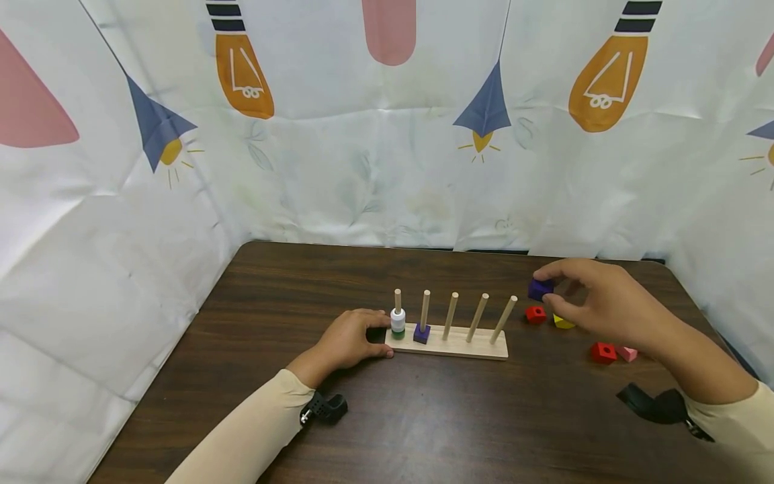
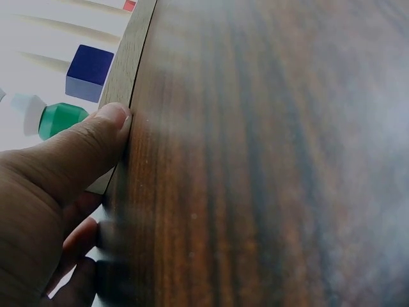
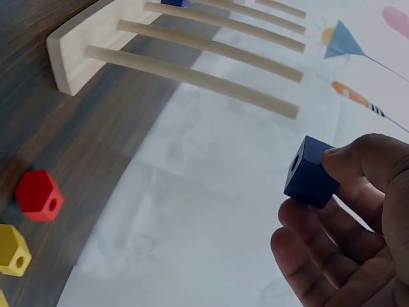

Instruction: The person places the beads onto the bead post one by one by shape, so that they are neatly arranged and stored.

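A wooden peg board (image 1: 447, 345) with a row of upright pegs stands on the table. At its left end my left hand (image 1: 347, 339) grips the base, thumb (image 2: 105, 131) along the near edge and fingers partly hidden behind. White beads (image 1: 397, 317) sit above a green bead (image 2: 61, 120) on the leftmost peg. Low on the second peg is a dark purple-blue cube (image 1: 421, 334); the other pegs are bare. Right of the board, my right hand (image 1: 611, 302) pinches another purple-blue cube (image 3: 311, 173) in the air, its hole (image 3: 295, 162) facing the pegs.
On the dark wood table (image 1: 459, 417), a red block (image 1: 535, 314) and yellow block (image 1: 564, 323) lie below the right hand. Nearer, another red block (image 1: 603, 353) touches or nearly touches a pink block (image 1: 629, 353). A patterned white curtain (image 1: 375, 181) hangs behind the table.
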The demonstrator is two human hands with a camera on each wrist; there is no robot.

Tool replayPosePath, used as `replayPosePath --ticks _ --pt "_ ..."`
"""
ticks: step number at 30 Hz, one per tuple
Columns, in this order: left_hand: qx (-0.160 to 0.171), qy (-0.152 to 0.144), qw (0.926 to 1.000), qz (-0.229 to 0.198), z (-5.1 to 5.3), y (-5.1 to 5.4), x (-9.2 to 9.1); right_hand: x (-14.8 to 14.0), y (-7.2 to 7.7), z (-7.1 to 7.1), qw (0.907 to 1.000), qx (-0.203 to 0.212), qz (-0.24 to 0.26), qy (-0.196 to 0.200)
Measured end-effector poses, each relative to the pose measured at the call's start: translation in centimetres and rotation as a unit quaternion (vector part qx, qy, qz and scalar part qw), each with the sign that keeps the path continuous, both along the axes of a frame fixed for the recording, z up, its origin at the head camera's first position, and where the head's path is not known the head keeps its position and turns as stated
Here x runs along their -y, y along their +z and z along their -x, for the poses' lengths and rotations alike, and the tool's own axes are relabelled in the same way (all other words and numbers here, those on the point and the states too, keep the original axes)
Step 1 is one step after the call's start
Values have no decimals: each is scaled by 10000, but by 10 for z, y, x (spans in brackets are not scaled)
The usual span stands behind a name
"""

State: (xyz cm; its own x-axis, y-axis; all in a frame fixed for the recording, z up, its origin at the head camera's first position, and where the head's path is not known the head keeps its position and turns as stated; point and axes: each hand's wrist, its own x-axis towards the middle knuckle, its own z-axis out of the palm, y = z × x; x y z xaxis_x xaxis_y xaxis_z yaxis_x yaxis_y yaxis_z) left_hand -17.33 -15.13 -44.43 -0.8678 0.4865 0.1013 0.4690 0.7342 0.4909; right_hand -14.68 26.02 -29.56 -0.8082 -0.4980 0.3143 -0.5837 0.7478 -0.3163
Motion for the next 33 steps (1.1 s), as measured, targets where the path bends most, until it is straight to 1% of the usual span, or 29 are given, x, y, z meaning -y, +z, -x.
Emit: replayPosePath --ticks 6,15,22,26,33 --pt "39 37 10000 -2 0 0 0 10 2 3 9983 -243 260 461" --pt "70 19 10000 -28 0 1 0 26 1 8 9950 -186 450 876" --pt "72 6 10000 -61 0 0 0 35 -2 12 9940 -222 389 1002" --pt "69 1 10000 -63 0 0 -1 40 -5 15 9928 -188 441 1094" --pt "95 44 9999 -51 1 0 0 51 -7 17 9928 -14 439 1115"
